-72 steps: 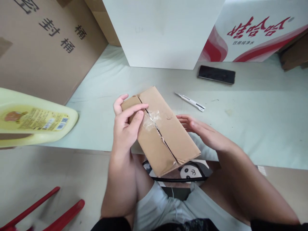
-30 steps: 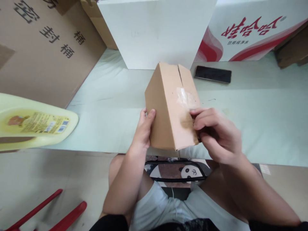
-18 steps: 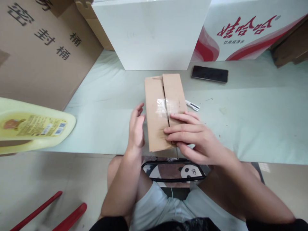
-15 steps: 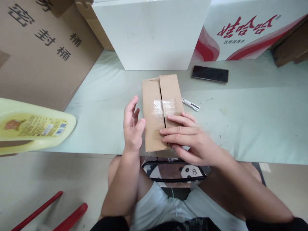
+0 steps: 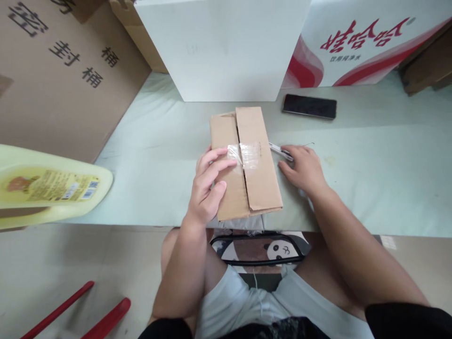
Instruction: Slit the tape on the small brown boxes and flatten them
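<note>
A small brown cardboard box [image 5: 263, 183] lies on the cloth-covered table, its top flaps joined by clear tape [image 5: 250, 155] across the seam. My left hand [image 5: 208, 186] holds the box at its left side, fingers bent over the top and two fingertips by the tape. To the right of the box lies a slim silver utility knife [image 5: 276, 149], its far end by the box's edge. My right hand [image 5: 304, 169] has thumb and fingers closed around the knife's near end, which they partly hide.
A black phone [image 5: 309, 106] lies behind my right hand. Across the back stand a white box [image 5: 226, 52] and a red-and-white carton [image 5: 353, 56]. At left are a large brown carton [image 5: 70, 94] and a yellow jug [image 5: 52, 186]. The table's front edge runs just before the box.
My right hand has left the box top and moved right to the knife. My left hand has come from beside the box onto its left side and top.
</note>
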Motion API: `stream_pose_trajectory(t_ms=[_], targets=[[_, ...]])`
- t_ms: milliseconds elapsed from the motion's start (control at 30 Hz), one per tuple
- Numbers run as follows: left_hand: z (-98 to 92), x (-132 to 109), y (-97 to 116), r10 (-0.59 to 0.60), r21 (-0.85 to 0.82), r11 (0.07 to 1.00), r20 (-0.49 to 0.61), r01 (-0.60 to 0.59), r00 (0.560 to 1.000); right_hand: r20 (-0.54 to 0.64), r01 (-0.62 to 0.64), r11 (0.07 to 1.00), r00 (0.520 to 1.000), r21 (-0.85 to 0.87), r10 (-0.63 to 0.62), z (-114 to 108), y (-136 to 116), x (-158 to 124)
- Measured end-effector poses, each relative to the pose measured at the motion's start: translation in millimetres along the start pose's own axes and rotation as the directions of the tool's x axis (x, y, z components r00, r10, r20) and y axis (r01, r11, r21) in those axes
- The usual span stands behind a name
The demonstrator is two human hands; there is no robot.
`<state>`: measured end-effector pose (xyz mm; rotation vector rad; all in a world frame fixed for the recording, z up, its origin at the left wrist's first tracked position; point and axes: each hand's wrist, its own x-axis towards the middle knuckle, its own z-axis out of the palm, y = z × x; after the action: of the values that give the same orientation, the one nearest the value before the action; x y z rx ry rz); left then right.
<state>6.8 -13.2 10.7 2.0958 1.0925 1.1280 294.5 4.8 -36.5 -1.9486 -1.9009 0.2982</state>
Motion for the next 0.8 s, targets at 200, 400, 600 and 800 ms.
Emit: stream_pose_trajectory(t_ms=[200,400,600,800], targets=[[1.3,1.0,1.5,0.014,-0.003,1.0,0.0,-0.014,1.0,0.098,-0.119,0.991,0.987,-0.067,0.125,-0.8,-10.0,4.9],[2.5,-0.6,4.6,-0.006,0.031,1.0,0.003,0.006,1.0,0.025,-0.265,0.935,0.963,0.234,0.267,-19.9,-12.8,0.5],[15.2,-2.9,20.5,0.007,0.102,0.995,-0.024,-0.005,1.0,-0.245,0.218,0.59,0.969,0.777,-0.035,-51.6,-41.7,-20.0],[26.4,-5.9,28.2,0.127,0.201,0.974,-0.088,-0.107,0.988,-0.095,0.304,0.524,0.917,0.796,-0.388,-67.6,-68.7,-43.8]])
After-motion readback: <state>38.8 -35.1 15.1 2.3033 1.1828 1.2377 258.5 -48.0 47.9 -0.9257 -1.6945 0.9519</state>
